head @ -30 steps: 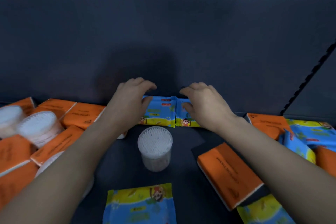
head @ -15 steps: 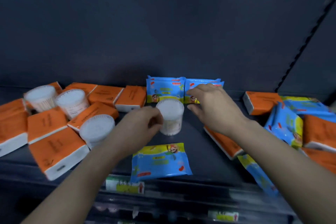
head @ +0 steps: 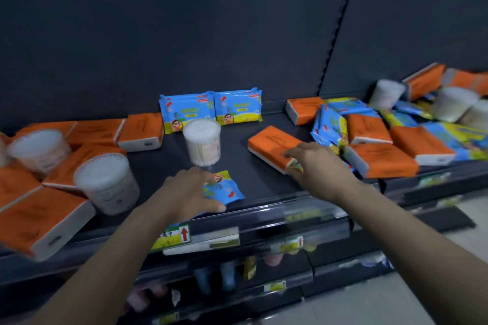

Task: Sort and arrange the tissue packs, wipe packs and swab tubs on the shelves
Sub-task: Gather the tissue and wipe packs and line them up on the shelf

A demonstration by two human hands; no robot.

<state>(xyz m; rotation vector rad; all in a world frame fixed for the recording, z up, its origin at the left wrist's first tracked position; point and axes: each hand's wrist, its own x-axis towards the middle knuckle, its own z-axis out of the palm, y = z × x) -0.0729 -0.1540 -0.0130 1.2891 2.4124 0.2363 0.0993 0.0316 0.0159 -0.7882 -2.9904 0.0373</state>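
Wipe pack (head: 224, 190), blue-yellow with cartoon print, lies flat at the shelf (head: 163, 163) front edge. Our left hand (head: 192, 192) grips it, fingers curled over. Our right hand (head: 317, 166) sets curled fingers on the orange tissue pack (head: 272, 145) corner; we cannot tell any pinch.

On my feed the light is dim and bluish, and the dark back panel (head: 184, 34) swallows most of it. Motion blur smears the swab tubs (head: 390, 93) and tissue packs (head: 39, 219) toward both edges; the two upright wipe packs (head: 211, 108) at centre are sharpest. The wide lens bows the shelf post (head: 334, 34). Faint glare streaks the clear price rail (head: 290, 212).
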